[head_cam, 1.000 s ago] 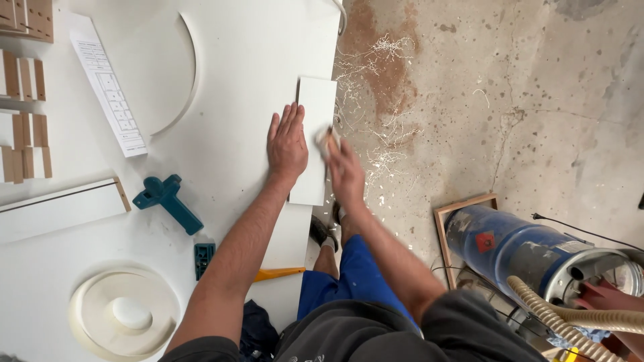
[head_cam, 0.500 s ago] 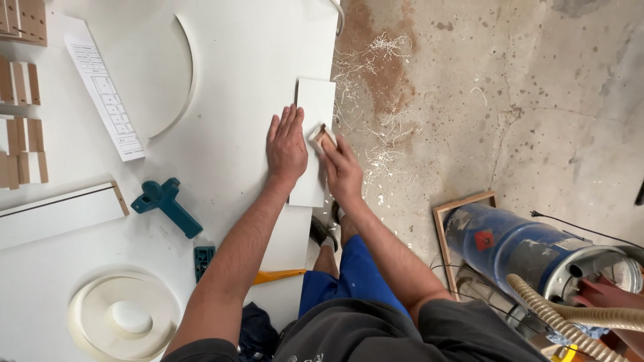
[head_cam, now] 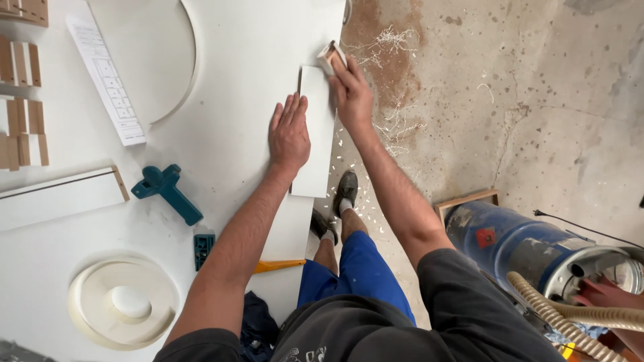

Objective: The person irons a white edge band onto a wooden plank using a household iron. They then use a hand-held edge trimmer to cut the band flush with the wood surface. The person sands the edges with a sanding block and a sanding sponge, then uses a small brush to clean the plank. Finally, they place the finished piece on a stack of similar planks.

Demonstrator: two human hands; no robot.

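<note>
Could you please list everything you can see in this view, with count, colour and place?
white panel: one, white, at the table's right edge, under the left hand.
sanding block: one, tan and white, at the panel's far end, in the right hand.
table: one, white, left half of view.
paper sheet: one, white, upper left.
clamp: one, teal, left of the forearm.
round moulding: one, cream, lower left.
wooden strips: several, tan, far left.
vacuum drum: one, blue, on the floor, right.
hose: one, beige, lower right.
shavings: scattered, pale, on the floor.
left hand: flat on the panel.
right hand: gripping the block.
</note>
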